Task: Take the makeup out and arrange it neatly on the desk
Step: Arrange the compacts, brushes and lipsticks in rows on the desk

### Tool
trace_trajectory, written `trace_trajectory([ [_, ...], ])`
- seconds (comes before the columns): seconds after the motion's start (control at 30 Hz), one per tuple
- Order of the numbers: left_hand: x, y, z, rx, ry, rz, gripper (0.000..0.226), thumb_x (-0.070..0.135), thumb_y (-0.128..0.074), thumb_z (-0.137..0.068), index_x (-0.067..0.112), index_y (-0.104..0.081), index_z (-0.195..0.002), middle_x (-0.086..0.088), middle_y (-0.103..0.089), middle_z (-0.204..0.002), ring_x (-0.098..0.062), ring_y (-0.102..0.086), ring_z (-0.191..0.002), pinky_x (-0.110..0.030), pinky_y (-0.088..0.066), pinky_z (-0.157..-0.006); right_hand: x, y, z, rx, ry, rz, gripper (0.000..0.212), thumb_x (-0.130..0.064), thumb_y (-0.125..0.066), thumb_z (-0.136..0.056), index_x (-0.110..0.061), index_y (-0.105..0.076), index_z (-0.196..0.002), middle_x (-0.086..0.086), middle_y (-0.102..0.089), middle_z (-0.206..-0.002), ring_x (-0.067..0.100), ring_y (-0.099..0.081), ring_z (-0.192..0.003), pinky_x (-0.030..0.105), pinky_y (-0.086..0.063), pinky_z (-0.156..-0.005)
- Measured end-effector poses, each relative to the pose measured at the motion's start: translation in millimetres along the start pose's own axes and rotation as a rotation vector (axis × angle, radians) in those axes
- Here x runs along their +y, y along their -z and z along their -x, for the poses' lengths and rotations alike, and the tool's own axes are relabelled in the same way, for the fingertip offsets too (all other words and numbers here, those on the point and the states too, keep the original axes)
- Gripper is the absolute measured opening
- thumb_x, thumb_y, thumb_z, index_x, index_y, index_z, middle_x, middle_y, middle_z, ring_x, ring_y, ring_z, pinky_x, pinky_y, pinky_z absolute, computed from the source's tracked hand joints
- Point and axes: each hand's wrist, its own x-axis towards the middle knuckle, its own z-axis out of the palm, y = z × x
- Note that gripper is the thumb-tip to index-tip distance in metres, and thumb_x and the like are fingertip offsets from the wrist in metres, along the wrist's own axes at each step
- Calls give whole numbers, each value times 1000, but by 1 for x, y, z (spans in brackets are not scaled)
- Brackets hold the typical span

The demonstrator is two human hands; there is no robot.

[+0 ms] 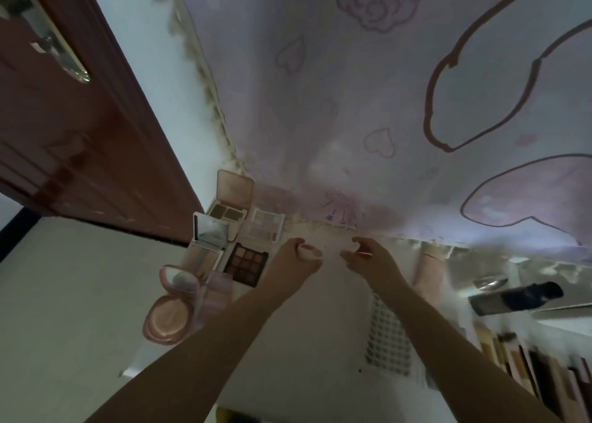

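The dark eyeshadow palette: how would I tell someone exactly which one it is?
Start at the cluster of open makeup cases on the left of the white desk, below the brown door. The dark eyeshadow palette is the square, black-framed case with a brown grid of pans; its neighbours are pale pink or white.

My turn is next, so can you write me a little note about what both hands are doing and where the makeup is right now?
Left hand: curled round a small round pale-pink pot, held over the white desk.
Right hand: fingers curled, pinching something thin and pale; too blurred to name.
Done: laid out at the desk's left end are the open beige contour compact, pale eyeshadow palette, white mirrored compact, dark brown nine-pan eyeshadow palette, clear pink box and round pink mirrored powder compact.
Left: set the pot down neatly beside them. More items lie blurred at the right.
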Motion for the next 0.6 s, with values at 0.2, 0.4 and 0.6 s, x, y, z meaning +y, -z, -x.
trace_trajectory([
  [0.2,6,-22,-59,234,-173,-431,36,19,-65,-82,7,-51,-113,-7,-47,-117,-24,-53,-105,-29,-45,-86,10,-28,-53,110,182,144,34,-21,-73,-80,-12,-59,-109,3,-65,-103,17,-61,-91,14,-41,-68],
  [0.4,-4,-27,-71,245,-220,-1153,55,37,-56,-89,6,-39,-132,-12,-37,-133,-30,-34,-125,-35,-31,-100,34,-17,-67,36,355,634,55,-38,-64,-82,-8,-52,-127,9,-52,-132,27,-45,-122,36,-40,-100],
  [0.6,-3,-15,-82,304,-210,-1267,59,39,-57,-88,6,-36,-132,-14,-36,-134,-31,-34,-125,-36,-32,-99,21,-30,-73,-7,337,810,58,-38,-60,-87,-14,-42,-137,8,-38,-142,24,-33,-133,36,-38,-102],
])
